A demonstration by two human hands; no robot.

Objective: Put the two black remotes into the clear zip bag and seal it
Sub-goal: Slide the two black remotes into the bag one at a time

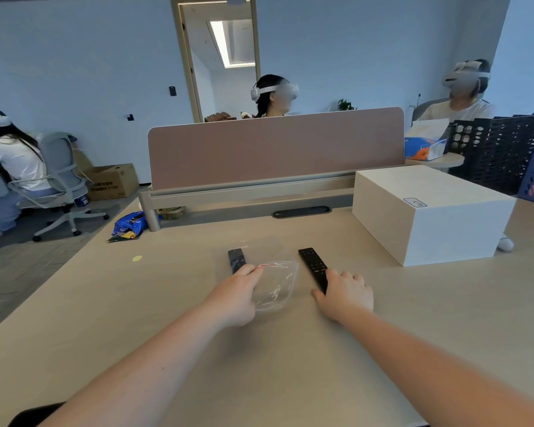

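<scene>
At frame centre, left hand (239,298) pinches the zip bag (276,286) rim while right hand (347,294), fingers curled, should grip the remote (315,268) firmly.

head view | worn on head | faces forward and down | close over desk (167,303)

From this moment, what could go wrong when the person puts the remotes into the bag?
1. The zip bag looks crumpled and limp, held only by the left hand; its mouth may not stay open, so a remote could catch on the edge.
2. The right hand covers only the near end of the right remote; lifted so, it might tip or slip.
3. The left remote lies partly behind the left hand, so it may get knocked.
</scene>
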